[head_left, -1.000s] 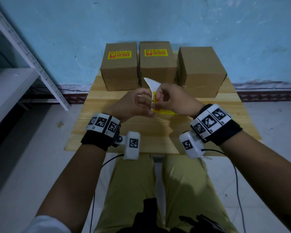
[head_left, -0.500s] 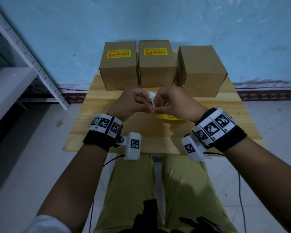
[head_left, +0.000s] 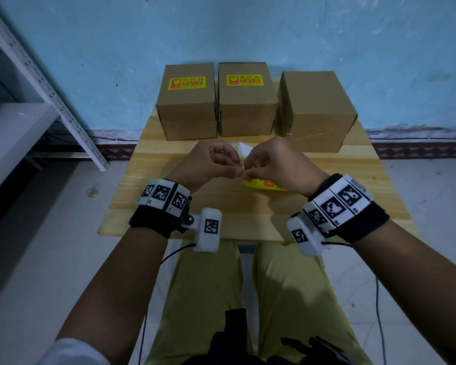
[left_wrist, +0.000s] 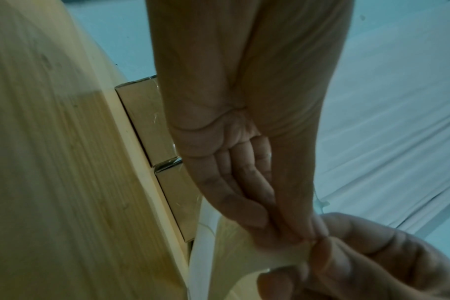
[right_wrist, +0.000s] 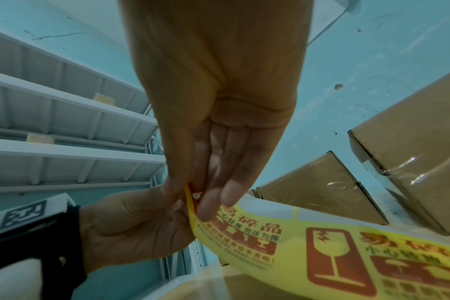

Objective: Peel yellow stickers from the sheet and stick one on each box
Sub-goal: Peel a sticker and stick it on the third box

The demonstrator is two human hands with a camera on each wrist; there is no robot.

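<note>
Three cardboard boxes stand in a row at the table's back. The left box (head_left: pixel 187 101) and the middle box (head_left: pixel 246 98) each carry a yellow sticker (head_left: pixel 187 83) on top; the right box (head_left: pixel 315 109) has a bare top. Over the table's middle my left hand (head_left: pixel 236 165) and right hand (head_left: pixel 248 173) meet at one corner of the sticker sheet (head_left: pixel 261 184). In the right wrist view my right hand (right_wrist: pixel 193 200) pinches a yellow sticker's corner on the sheet (right_wrist: pixel 321 253). My left hand (left_wrist: pixel 290 237) pinches the white backing (left_wrist: pixel 244 257) beside it.
The wooden table (head_left: pixel 242 219) is small, with its front edge just below my wrists. A white metal shelf rack (head_left: pixel 24 96) stands at the left. A blue wall (head_left: pixel 248 27) rises right behind the boxes. My knees are under the table's front edge.
A second ago the white backing stood upright between my hands. It has come down and folded over, and both hands have closed in on the same corner.
</note>
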